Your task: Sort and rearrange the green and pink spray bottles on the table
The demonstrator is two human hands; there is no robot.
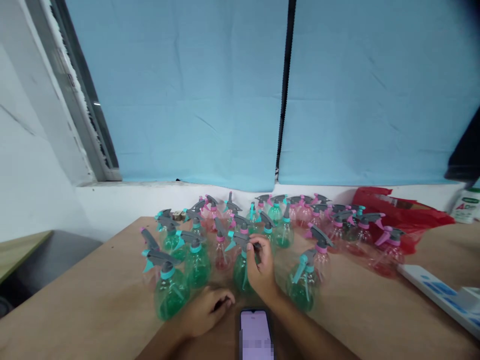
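Observation:
My right hand [261,265] is curled at the grey spray head of a green spray bottle [240,274], thumb and fingers pinched at the back of the head. That bottle stands upright on the table. My left hand [210,311] rests on the table, fingers curled in, with no object visible in it. Beside it stands a green spray bottle [172,295] with a turquoise collar. Another green spray bottle [198,267] is behind that one. To the right of my right hand is a green spray bottle [303,290], its turquoise trigger facing me.
Several pink and green spray bottles crowd the back of the wooden table [93,290]. A phone [256,332] lies in front of me. At right are a red plastic bag [405,217], a white power strip [438,290] and a white bottle [466,205]. Blue curtains hang behind.

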